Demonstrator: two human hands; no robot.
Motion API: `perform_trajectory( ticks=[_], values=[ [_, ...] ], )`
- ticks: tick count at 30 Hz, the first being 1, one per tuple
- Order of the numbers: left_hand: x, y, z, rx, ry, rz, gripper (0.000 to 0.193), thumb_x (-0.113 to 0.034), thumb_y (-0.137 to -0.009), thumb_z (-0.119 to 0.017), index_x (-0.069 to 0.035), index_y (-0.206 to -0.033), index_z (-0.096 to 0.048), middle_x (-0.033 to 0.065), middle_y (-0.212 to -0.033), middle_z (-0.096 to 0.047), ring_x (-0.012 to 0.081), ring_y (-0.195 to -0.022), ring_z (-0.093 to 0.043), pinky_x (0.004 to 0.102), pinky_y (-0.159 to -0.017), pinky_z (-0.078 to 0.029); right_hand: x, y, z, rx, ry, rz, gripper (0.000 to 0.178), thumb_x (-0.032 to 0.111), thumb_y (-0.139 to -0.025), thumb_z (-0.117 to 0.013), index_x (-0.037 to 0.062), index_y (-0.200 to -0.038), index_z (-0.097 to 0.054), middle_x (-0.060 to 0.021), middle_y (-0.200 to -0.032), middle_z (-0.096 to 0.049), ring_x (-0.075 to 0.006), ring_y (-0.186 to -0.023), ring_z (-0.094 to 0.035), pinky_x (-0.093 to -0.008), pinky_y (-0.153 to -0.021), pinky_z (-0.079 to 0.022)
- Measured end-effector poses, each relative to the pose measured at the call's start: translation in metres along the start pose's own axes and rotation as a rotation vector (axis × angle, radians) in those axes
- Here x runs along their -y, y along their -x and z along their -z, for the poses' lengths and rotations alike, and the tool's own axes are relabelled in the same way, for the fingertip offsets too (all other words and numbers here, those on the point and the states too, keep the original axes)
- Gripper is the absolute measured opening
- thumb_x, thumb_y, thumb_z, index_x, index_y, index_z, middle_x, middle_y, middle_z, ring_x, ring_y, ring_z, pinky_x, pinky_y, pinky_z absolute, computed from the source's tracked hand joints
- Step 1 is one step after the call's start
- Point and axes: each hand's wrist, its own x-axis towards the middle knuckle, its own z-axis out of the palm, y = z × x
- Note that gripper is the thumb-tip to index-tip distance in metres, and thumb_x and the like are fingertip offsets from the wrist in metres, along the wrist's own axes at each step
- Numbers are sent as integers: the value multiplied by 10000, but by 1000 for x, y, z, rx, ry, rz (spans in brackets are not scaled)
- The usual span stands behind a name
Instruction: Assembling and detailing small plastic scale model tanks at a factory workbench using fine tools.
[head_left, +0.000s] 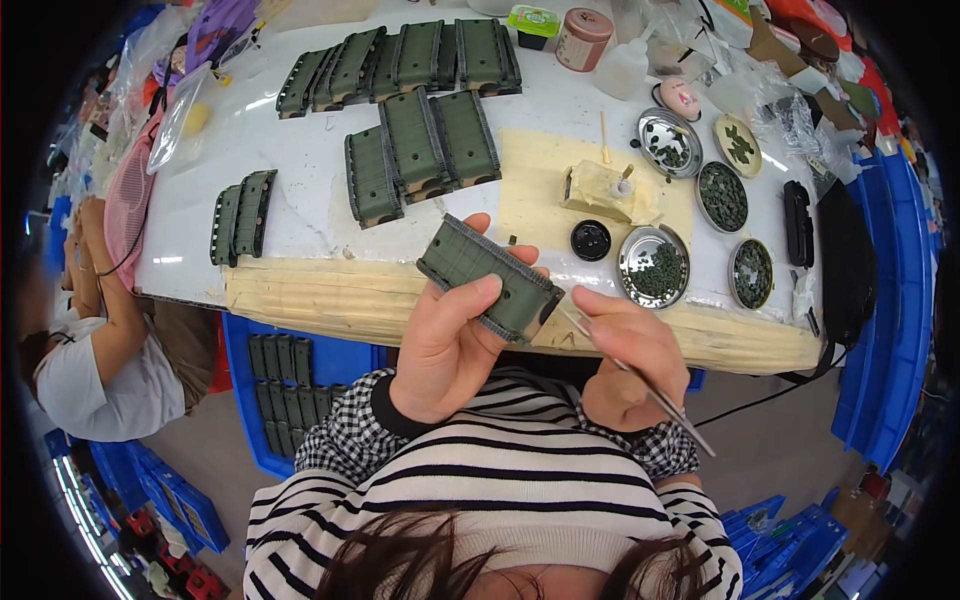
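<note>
In my left hand [437,345] is a dark green ribbed plastic housing [470,262] with camouflage-patterned ends. The thumb presses on its upper face, and fingers support it from behind. My right hand [637,355] grips slim metal tweezers [668,402], their tips close to the housing's lower right end. Whether the tips touch it, or pinch anything, I cannot tell. Right of the housing are a round black dish [590,240] and a metal dish [683,282] of small dark green pieces. A cream-coloured block [598,193] wrapped in tape sits behind them.
More green housings [437,145] stand in groups across the table [310,195]; a pair [240,220] is at left. Further dishes [722,197] of small pieces and a black case [798,224] lie right. Below the table edge, a blue crate [262,395] holds similar parts. Another person [110,370] sits left.
</note>
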Motion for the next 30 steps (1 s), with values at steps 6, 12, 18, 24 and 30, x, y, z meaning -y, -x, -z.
perform_trajectory(
  ticks=[6,12,18,24,30],
  values=[
    [-11,1,-1,-76,-195,-28,499,-76,-930,-541,-83,-1381,-328,172,-1184,-584,286,-1107,-589,436,-965,-497,-29,-6,52,-137,295,-292,125,83,-923,-583,-21,-941,-651,-115,-835,-650,-227,-812,-602,-308,-728,-478],
    [-8,-3,-5,-94,-256,13,423,-71,-931,-551,-64,-1325,-396,146,-1154,-589,266,-1126,-585,419,-940,-522,-40,1,66,-35,455,-380,94,76,-903,-605,11,-901,-673,-71,-808,-629,-207,-802,-535,-308,-715,-428],
    [-9,-1,-12,-80,-375,1,571,-54,-922,-563,-87,-1431,-305,147,-1189,-559,257,-1089,-607,397,-921,-532,-43,1,65,-16,512,-368,101,119,-891,-628,33,-891,-682,-63,-818,-628,-221,-821,-523,-325,-752,-397],
    [-6,-1,-17,3,-427,-67,563,-41,-933,-541,-127,-1434,-298,167,-1300,-495,262,-1069,-616,387,-895,-544,-44,0,65,6,561,-343,108,147,-882,-638,52,-894,-687,-66,-827,-624,-237,-819,-522,-337,-765,-385],
    [-3,-2,-8,52,-462,-46,199,-144,-996,-466,-38,-1164,-478,178,-1334,-471,284,-1090,-617,389,-882,-556,-46,-2,65,18,559,-323,104,143,-882,-639,52,-895,-689,-67,-830,-625,-239,-821,-527,-337,-762,-392]
  ],
)
